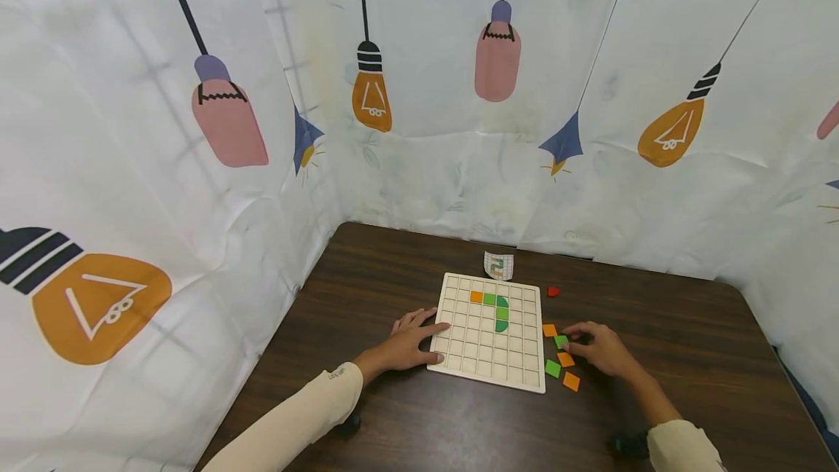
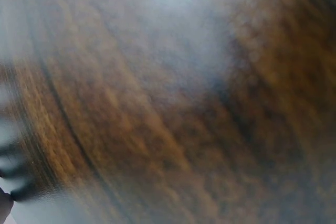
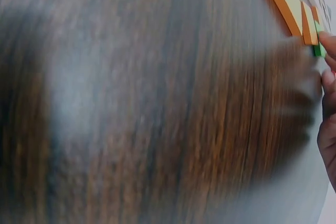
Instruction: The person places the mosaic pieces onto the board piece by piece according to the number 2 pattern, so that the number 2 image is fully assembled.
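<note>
A cream gridded board (image 1: 483, 355) lies on the dark wooden table. In its upper part sit an orange square tile (image 1: 476, 297), green square tiles (image 1: 489, 299) and darker green rounded tiles (image 1: 501, 326). My left hand (image 1: 408, 341) rests at the board's left edge, fingers spread, with thumb and a finger over the rim. Right of the board, my right hand (image 1: 601, 348) pinches a green square tile (image 1: 560, 341) between thumb and fingers. In the right wrist view, fingertips (image 3: 326, 44) meet that tile at the right edge. The left wrist view is mostly blurred tabletop.
Loose orange tiles (image 1: 572, 382) and another green tile (image 1: 553, 368) lie around the right hand. A small red piece (image 1: 553, 291) is beyond the board's upper right. Behind the board stands a curled paper card (image 1: 499, 266) with a printed grid. Patterned white curtains (image 1: 432, 181) enclose the table.
</note>
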Available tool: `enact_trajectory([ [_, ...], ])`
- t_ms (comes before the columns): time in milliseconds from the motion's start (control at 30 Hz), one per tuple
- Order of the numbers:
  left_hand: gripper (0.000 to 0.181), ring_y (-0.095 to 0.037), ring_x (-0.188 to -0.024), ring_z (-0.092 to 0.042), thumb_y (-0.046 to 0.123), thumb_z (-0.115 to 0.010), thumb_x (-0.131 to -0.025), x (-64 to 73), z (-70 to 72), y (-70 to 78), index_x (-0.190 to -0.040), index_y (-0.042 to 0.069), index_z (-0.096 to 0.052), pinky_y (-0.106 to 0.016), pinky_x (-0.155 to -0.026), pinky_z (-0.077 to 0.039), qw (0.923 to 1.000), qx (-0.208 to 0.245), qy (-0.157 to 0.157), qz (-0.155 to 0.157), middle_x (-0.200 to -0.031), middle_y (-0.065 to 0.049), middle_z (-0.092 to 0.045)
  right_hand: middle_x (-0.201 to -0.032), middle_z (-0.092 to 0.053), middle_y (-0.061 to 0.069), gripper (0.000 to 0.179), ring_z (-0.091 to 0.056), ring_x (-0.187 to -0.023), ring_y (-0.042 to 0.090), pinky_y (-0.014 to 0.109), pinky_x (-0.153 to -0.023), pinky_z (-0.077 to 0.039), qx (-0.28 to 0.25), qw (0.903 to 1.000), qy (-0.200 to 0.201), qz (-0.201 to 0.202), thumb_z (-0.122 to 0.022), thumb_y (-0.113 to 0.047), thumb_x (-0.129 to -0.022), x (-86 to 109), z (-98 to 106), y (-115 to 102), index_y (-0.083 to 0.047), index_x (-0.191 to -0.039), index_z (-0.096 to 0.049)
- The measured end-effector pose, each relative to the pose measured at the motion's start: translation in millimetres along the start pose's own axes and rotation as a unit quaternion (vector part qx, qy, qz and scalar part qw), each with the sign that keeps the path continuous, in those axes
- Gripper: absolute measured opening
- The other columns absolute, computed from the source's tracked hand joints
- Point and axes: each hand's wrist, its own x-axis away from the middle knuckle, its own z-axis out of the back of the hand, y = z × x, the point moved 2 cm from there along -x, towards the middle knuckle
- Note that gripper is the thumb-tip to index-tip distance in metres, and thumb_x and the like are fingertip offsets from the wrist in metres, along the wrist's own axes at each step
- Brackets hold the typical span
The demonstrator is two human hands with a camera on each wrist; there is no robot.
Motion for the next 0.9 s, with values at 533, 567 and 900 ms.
enact_trajectory([
  [533,0.065,-0.040,-0.151,-0.017,0.050,-0.066,-0.094,-1.4,-1.3,-2.1,-0.153,0.030,-0.045,-0.066,-0.110,-0.020,1.0000,-0.002,0.004,0.001,-0.167,-0.009,-0.022,-0.106,-0.067,0.007,0.039,-0.056,-0.093,0.021,0.035,-0.077,-0.045,0.018,0.9997,-0.019,0.002,-0.080,-0.029,-0.086,-3.3,1.0,-2.5,-0.009,-0.119,-0.073],
  [567,0.065,-0.040,-0.151,-0.017,0.050,-0.065,-0.094,-1.5,-1.4,-2.2,-0.153,0.030,-0.045,-0.066,-0.110,-0.020,1.0000,-0.002,0.004,0.001,-0.167,-0.008,-0.022,-0.106,-0.066,0.006,0.039,-0.057,-0.093,0.021,0.035,-0.077,-0.045,0.022,0.9996,-0.019,0.004,-0.080,-0.029,-0.086,-3.5,0.4,-2.2,-0.008,-0.118,-0.073],
  [900,0.066,-0.040,-0.151,-0.017,0.051,-0.066,-0.094,-0.8,-1.5,-2.8,-0.153,0.029,-0.045,-0.068,-0.109,-0.020,1.0000,-0.001,0.003,-0.001,-0.167,-0.008,-0.022,-0.101,-0.066,0.005,0.029,-0.060,-0.094,0.021,0.042,-0.082,-0.048,0.034,0.9993,-0.002,0.016,-0.080,-0.024,-0.086,-4.2,-2.8,-7.0,-0.008,-0.110,-0.074],
])
